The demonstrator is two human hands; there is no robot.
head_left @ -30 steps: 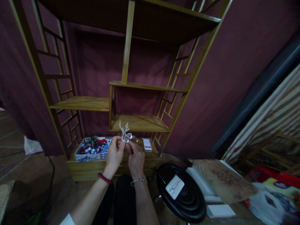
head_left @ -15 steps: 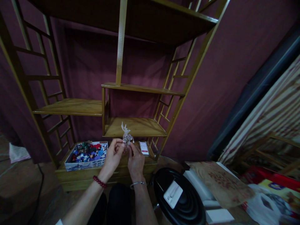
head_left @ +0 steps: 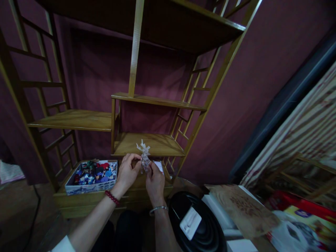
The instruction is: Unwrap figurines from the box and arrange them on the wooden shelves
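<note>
A clear, glass-like deer figurine with frosted branching antlers is held upright in front of the lower shelf. My left hand, with a red bead bracelet at the wrist, pinches it from the left side. From the right and a little lower, my right hand, wearing a silver bangle, grips it between thumb and fingers. The fingers partly hide the figurine's lower body. Left of my hands, a patterned box full of small coloured figures rests on the cabinet base. Behind my right hand a phone is partly covered.
A wooden display shelf stands against a dark red wall. At lower right is a round black stool with a white packet on it. Beyond it lie a brown patterned board and a white plastic bag.
The figurine has turned in my fingers and now shows a different side, its antlers spread both ways. Both hands stay on it. My right hand now covers part of the phone.
</note>
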